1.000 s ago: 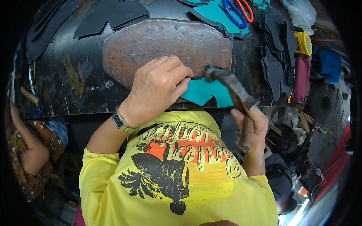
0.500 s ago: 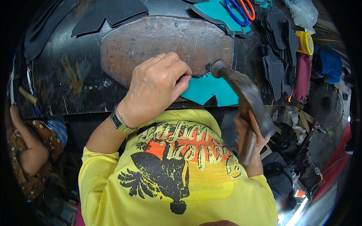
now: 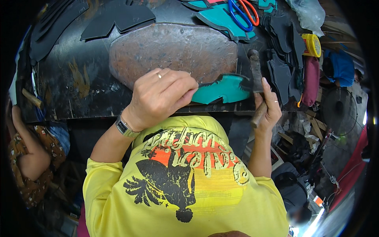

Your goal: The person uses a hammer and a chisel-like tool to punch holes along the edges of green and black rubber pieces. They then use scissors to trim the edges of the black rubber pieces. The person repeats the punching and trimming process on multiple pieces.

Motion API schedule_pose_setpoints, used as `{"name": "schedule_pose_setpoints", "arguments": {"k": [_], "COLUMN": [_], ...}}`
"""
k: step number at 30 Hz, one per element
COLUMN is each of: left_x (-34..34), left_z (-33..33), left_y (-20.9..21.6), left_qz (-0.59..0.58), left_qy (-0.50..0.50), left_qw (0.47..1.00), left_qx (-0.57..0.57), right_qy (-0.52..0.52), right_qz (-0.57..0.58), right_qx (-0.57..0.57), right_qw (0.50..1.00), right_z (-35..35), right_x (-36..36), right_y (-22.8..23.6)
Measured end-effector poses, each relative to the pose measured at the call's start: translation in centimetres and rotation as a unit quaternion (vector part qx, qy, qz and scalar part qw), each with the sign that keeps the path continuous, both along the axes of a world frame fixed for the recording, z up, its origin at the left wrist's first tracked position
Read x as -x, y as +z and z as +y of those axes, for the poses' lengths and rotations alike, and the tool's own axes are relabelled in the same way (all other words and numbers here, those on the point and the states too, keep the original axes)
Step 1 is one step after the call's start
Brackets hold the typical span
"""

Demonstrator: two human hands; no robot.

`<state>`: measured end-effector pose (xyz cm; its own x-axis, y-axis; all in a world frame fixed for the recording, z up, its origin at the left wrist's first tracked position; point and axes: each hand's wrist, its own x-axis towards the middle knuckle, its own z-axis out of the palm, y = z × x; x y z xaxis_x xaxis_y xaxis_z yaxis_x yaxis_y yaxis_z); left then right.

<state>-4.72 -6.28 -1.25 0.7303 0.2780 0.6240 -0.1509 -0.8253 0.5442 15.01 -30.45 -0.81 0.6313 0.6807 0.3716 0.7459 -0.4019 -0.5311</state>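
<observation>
My left hand [image 3: 162,93] is closed, its thumb and fingers pinching the left end of a teal cut piece [image 3: 221,91] with a dark edge. The piece stretches right from my fingers over the near edge of the brown slab [image 3: 173,45], tilted, with a notch in its lower side. In my right hand [image 3: 272,104] is a hammer [image 3: 256,75], its worn metal head pointing away from me just past the piece's right end. The short wooden handle sticks out below my fingers, and the index finger lies stretched along the head.
Black cut pieces [image 3: 118,17] lie beyond the slab, with more stacked at the right. Scissors [image 3: 241,14] with blue and red handles rest on teal pieces. A yellow-lidded tub [image 3: 312,45] stands at the right edge. Another person's arm [image 3: 33,158] is at the left.
The hammer has come off the teal piece, moving right and turning so its head points away from me. The piece's right part has tilted up. My left hand keeps its pinch.
</observation>
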Motion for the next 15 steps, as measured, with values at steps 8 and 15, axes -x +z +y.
{"name": "schedule_pose_setpoints", "arguments": {"k": [8,15], "left_x": [1.0,0.9], "left_z": [0.2,0.0], "left_y": [0.0,0.3], "left_qz": [-0.092,-0.141], "left_qy": [-0.07,-0.12], "left_qw": [0.993,0.981], "left_qx": [-0.025,-0.055], "right_qy": [-0.029,-0.038], "right_qz": [-0.005,0.038], "right_qx": [-0.005,-0.077], "right_qw": [1.0,0.996], "right_z": [0.8,1.3], "right_x": [-1.7,-1.8], "right_y": [-0.8,1.6]}}
